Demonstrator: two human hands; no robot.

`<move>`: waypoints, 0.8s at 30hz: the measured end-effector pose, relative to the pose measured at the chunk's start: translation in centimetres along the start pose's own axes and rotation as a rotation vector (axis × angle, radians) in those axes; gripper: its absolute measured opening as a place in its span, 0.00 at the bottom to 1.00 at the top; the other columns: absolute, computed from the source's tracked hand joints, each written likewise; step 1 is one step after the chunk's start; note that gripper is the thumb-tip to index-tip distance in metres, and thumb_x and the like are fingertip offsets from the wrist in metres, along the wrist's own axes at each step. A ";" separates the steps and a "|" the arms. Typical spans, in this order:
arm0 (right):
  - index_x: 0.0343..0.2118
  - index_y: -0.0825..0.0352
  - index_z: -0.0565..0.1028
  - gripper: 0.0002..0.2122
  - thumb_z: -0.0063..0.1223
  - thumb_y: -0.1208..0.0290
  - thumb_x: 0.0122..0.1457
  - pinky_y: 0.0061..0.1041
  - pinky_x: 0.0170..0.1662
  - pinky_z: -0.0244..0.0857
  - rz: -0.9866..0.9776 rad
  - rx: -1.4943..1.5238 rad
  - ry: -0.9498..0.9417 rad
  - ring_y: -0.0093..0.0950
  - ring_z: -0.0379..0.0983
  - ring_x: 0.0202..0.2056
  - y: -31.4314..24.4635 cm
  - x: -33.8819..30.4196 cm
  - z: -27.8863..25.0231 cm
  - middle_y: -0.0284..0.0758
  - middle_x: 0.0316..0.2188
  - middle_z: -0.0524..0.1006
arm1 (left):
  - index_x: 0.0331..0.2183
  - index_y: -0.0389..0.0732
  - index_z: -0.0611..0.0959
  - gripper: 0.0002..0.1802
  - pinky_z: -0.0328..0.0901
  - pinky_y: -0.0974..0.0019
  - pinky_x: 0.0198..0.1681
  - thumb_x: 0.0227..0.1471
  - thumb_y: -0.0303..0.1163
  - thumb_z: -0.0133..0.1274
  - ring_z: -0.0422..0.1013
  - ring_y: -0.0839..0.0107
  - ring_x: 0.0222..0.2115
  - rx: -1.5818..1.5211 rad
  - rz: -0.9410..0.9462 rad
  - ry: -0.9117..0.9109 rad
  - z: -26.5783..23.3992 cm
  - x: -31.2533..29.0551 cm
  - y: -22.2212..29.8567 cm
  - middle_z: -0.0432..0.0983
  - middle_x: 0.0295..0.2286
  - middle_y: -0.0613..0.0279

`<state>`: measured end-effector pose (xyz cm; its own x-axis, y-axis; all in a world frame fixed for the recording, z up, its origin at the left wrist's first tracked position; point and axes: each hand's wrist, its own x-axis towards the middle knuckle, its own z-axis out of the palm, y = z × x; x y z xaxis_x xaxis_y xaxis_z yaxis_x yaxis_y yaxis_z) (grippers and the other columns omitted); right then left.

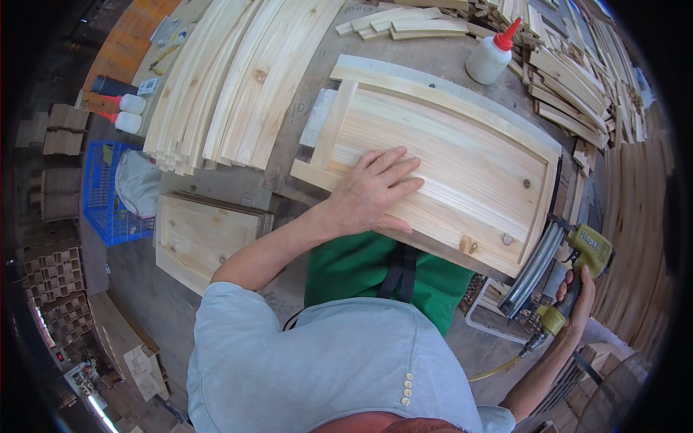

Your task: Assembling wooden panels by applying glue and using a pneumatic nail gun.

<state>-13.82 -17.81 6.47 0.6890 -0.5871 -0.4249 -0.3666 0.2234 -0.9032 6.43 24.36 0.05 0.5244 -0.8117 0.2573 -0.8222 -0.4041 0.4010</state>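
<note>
A pale wooden panel (440, 144) with raised edge strips lies on the workbench in front of me. My left hand (375, 189) rests flat on its near left part, fingers spread. My right hand (575, 299) is wrapped round the handle of an olive-green pneumatic nail gun (590, 249). The gun's nose points at the panel's right end strip; whether it touches cannot be made out. Its silver magazine slants down toward me, and a yellow air hose hangs from the grip. At the panel's left end, an edge strip (336, 124) lies crosswise against the long near strip.
Long planks (245, 79) are stacked on the bench at left. A white glue bottle (489, 61) with a red nozzle stands beyond the panel. Loose strips (570, 86) pile up at far right. Finished-looking panels (206, 234) and a blue crate (108, 191) are at lower left.
</note>
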 end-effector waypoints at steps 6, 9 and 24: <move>0.30 0.66 0.67 0.15 0.49 0.58 0.63 0.16 0.14 0.61 -0.002 -0.046 0.009 0.19 0.65 0.14 -0.2 -0.2 0.3 0.31 0.22 0.70 | 0.51 0.39 0.75 0.44 0.51 0.50 0.60 0.36 0.59 0.59 0.55 0.52 0.60 0.029 0.025 -0.026 -1.6 -1.3 -1.7 0.63 0.56 0.52; 0.30 0.66 0.68 0.14 0.50 0.58 0.63 0.15 0.14 0.61 -0.032 -0.045 0.032 0.18 0.66 0.14 -0.2 -0.4 0.6 0.31 0.22 0.70 | 0.52 0.39 0.74 0.44 0.51 0.50 0.61 0.37 0.58 0.60 0.53 0.52 0.61 0.104 -0.008 -0.079 -5.4 -3.9 -4.4 0.62 0.58 0.53; 0.32 0.67 0.70 0.12 0.52 0.62 0.62 0.18 0.17 0.60 -0.184 -0.400 0.007 0.20 0.67 0.16 -5.3 -3.2 8.5 0.30 0.20 0.70 | 0.50 0.49 0.77 0.35 0.49 0.51 0.62 0.40 0.51 0.62 0.55 0.57 0.60 0.111 -0.056 -0.100 -7.9 -7.0 -8.8 0.63 0.58 0.64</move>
<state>-8.78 -10.53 12.14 0.7617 -0.5948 -0.2571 -0.4520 -0.2034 -0.8685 11.76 36.93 1.69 0.5496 -0.8224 0.1466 -0.8149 -0.4892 0.3110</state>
